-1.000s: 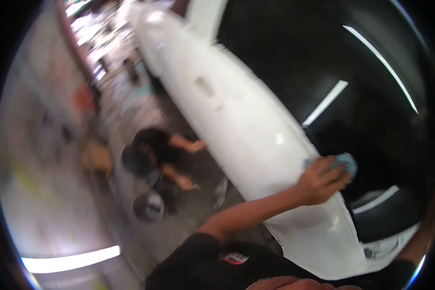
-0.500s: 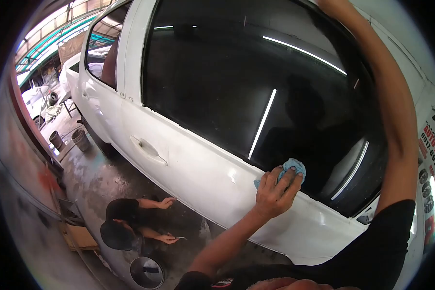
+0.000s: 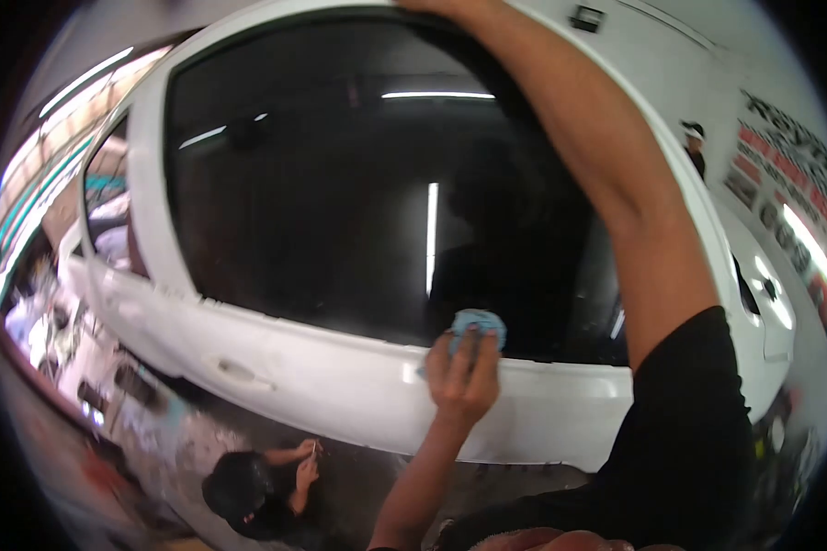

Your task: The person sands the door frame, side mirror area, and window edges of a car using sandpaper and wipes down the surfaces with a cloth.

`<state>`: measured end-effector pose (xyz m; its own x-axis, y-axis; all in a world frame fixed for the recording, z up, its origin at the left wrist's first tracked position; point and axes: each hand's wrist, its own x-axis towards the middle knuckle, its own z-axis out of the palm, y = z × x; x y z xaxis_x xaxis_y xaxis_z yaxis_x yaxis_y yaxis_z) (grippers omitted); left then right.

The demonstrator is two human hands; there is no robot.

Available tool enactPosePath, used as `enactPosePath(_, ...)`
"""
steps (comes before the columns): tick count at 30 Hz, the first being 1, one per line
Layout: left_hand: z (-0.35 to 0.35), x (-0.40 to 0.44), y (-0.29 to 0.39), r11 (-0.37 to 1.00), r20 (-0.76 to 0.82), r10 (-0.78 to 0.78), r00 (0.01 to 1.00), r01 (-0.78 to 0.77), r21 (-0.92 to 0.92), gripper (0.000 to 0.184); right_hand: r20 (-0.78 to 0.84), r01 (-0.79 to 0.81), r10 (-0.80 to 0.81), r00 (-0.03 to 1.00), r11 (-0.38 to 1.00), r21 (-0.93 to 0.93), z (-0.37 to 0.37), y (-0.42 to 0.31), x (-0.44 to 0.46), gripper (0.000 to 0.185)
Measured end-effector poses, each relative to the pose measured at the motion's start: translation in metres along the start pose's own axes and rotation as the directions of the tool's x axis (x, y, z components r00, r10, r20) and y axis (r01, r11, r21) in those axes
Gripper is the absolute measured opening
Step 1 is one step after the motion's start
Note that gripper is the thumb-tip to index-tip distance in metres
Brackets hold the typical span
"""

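Note:
My left hand (image 3: pixel 464 375) is pressed around a crumpled light blue cloth (image 3: pixel 480 331) at the lower edge of a dark car window (image 3: pixel 312 211). The white door panel (image 3: pixel 322 376) lies under the wrist. My right arm stretches up across the window's right side, and my right hand (image 3: pixel 424 5) is at the top edge of the frame by the white roof edge. It is mostly cut off, and its fingers cannot be made out.
Another person (image 3: pixel 253 487) in black is low on the floor beside the car, hands together around a small thin object. A second person (image 3: pixel 694 147) stands beyond the car. A door handle (image 3: pixel 239 372) is at left; a lettered banner (image 3: pixel 790 165) hangs at right.
The view has turned and levelled toward the window. My left hand stays on the cloth at the window's lower edge. My right arm is now raised. The crouching person's hands have come together.

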<state>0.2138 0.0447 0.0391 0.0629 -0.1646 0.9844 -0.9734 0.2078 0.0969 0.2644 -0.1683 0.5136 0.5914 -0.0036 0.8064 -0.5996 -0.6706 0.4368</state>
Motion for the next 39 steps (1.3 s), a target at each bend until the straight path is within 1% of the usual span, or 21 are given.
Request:
enactPosePath(3,-0.004,0.002,0.011,1.0,0.01,0.008,1.0,-0.008,-0.008,0.023,0.02,-0.253,0.253,0.967,0.961,0.108,-0.06,0.027,-0.097,0.024)
enactPosePath(5,-0.003,0.004,0.014,1.0,0.025,0.007,1.0,-0.006,-0.025,0.021,-0.389,-0.001,0.029,0.921,0.997,0.071,-0.053,0.082,-0.188,0.013)
enactPosePath(6,-0.005,0.004,0.016,1.0,0.032,0.003,0.999,-0.003,-0.006,0.022,0.001,-0.331,0.331,0.944,0.944,0.008,-0.113,0.066,-0.238,0.035)
enactPosePath(7,-0.006,0.004,0.017,1.0,0.043,0.007,0.999,-0.007,0.004,0.022,-0.165,-0.203,0.201,0.965,0.979,0.009,-0.116,0.094,-0.297,0.032)
enactPosePath(8,-0.005,0.003,0.014,1.0,0.047,0.012,0.999,-0.012,0.009,0.022,-0.035,-0.337,0.336,0.941,0.941,-0.029,-0.137,0.094,-0.349,0.035)
enactPosePath(12,-0.001,0.003,0.017,1.0,0.042,0.027,0.999,-0.027,-0.003,0.023,-0.066,-0.606,0.604,0.794,0.795,-0.022,-0.191,0.089,-0.506,0.037)
enactPosePath(15,-0.001,0.004,0.019,0.999,0.027,0.039,0.999,-0.038,-0.013,0.023,-0.165,-0.439,0.428,0.889,0.898,-0.037,-0.165,0.09,-0.492,0.043)
enactPosePath(16,-0.002,0.004,0.019,0.999,0.023,0.043,0.999,-0.043,-0.005,0.023,-0.21,-0.305,0.281,0.936,0.948,-0.089,-0.156,0.082,-0.452,0.045)
enactPosePath(17,-0.002,0.005,0.018,0.999,0.015,0.044,0.999,-0.044,0.0,0.023,-0.228,-0.243,0.226,0.947,0.968,-0.053,-0.145,0.074,-0.406,0.042)
enactPosePath(18,0.0,0.005,0.019,0.999,0.013,0.048,0.999,-0.048,0.001,0.023,-0.188,-0.238,0.242,0.952,0.97,0.043,-0.137,0.064,-0.363,0.036)
enactPosePath(20,-0.002,0.005,0.017,0.998,0.029,0.06,0.998,-0.06,0.004,0.022,-0.198,-0.177,0.185,0.963,0.983,0.055,-0.113,0.065,-0.315,0.033)
enactPosePath(21,-0.002,0.003,0.015,0.998,0.023,0.066,0.998,-0.066,0.001,0.022,-0.137,-0.274,0.282,0.95,0.959,0.079,-0.118,0.058,-0.312,0.036)
enactPosePath(22,-0.001,0.003,0.015,0.998,0.014,0.071,0.997,-0.071,0.0,0.021,-0.246,-0.21,0.227,0.943,0.973,0.092,-0.114,0.061,-0.324,0.039)
enactPosePath(24,-0.002,0.006,0.018,0.996,0.002,0.085,0.996,-0.085,0.007,0.021,-0.279,-0.207,0.23,0.932,0.972,0.108,-0.138,0.058,-0.371,0.04)
enactPosePath(26,-0.001,0.005,0.017,0.995,0.007,0.095,0.995,-0.095,0.014,0.022,-0.215,-0.342,0.345,0.914,0.938,0.049,-0.167,0.064,-0.457,0.046)
enactPosePath(28,0.0,0.005,0.015,0.994,0.009,0.11,0.994,-0.111,0.027,0.023,-0.164,-0.527,0.508,0.846,0.843,-0.109,-0.185,0.085,-0.561,0.043)
enactPosePath(30,0.001,0.004,0.016,0.992,0.013,0.113,0.994,-0.113,0.05,0.023,-0.13,-0.731,0.72,0.682,0.676,-0.091,-0.21,0.089,-0.632,0.042)
enactPosePath(32,0.004,0.004,0.018,0.988,0.0,0.139,0.99,-0.139,0.069,0.022,-0.152,-0.779,0.764,0.627,0.62,-0.098,-0.209,0.09,-0.661,0.041)
enactPosePath(34,0.004,0.003,0.018,0.988,0.011,0.134,0.991,-0.135,0.077,0.022,-0.241,-0.695,0.653,0.718,0.689,-0.206,-0.184,0.084,-0.637,0.042)
enactPosePath(36,0.005,0.002,0.018,0.989,0.014,0.13,0.991,-0.13,0.076,0.022,-0.237,-0.599,0.578,0.781,0.8,-0.021,-0.178,0.07,-0.58,0.045)
enactPosePath(39,0.004,-0.001,0.018,0.988,0.02,0.12,0.993,-0.122,0.092,0.025,-0.208,-0.597,0.584,0.785,0.802,-0.003,-0.187,0.061,-0.571,0.047)
